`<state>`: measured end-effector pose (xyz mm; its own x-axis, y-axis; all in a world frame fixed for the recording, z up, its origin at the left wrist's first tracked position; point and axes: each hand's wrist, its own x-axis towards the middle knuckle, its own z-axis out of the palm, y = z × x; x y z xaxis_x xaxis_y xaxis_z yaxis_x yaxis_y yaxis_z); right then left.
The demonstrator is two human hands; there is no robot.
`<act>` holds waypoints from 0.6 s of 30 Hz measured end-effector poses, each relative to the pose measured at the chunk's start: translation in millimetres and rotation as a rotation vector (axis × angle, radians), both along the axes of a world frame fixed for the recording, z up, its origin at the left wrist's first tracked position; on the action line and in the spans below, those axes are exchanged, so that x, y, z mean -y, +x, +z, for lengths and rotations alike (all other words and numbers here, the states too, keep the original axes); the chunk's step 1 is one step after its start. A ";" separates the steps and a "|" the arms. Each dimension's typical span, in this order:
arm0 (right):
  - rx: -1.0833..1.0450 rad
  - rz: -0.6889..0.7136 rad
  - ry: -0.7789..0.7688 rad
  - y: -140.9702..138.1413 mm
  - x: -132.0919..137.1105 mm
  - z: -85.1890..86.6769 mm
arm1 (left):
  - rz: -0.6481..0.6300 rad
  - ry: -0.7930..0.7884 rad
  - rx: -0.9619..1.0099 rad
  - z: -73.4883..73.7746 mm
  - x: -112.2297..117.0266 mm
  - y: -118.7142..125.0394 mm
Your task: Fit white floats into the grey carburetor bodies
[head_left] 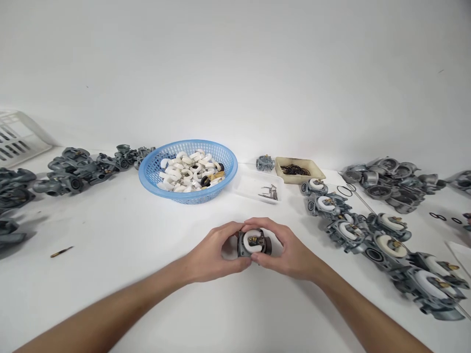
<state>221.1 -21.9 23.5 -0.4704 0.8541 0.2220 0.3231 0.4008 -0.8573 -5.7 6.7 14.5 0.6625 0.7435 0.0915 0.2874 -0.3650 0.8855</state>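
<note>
Between my two hands is a grey metal carburetor body (241, 245) with a white curved float (253, 244) set in its upward face and brass parts in the middle. My left hand (215, 252) grips it from the left, thumb along the near side and fingers at the far side. From the right, my right hand (287, 250) closes on it too, with the thumb at the float's near edge and the fingers over the far rim. Whether the body rests on the table or is held just above it, I cannot tell.
A blue basket (147, 184) holds many white floats. Beside it are a clear tray (250, 189) with small metal pins and a cream tray (316, 175) with black rings. Carburetors with floats (390, 245) line the right; bare bodies (75, 171) and a screwdriver (62, 252) lie left.
</note>
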 end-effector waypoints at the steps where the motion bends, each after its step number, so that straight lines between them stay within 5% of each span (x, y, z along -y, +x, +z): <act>1: 0.006 0.014 0.004 1.6 -0.9 1.1 | 0.003 0.010 -0.003 -0.9 -0.3 0.0; 10: 0.333 -0.025 -0.024 21.7 -13.3 3.8 | 0.049 0.062 -0.023 -4.4 1.6 0.0; 18: 0.481 -0.022 0.107 15.2 -14.4 -6.9 | 0.091 0.002 -0.021 -4.3 5.0 5.0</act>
<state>236.3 -7.6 16.6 -0.5235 0.8491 0.0705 0.6816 0.4670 -0.5634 -0.6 1.7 10.2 0.5943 0.8003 0.0799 0.3378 -0.3385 0.8783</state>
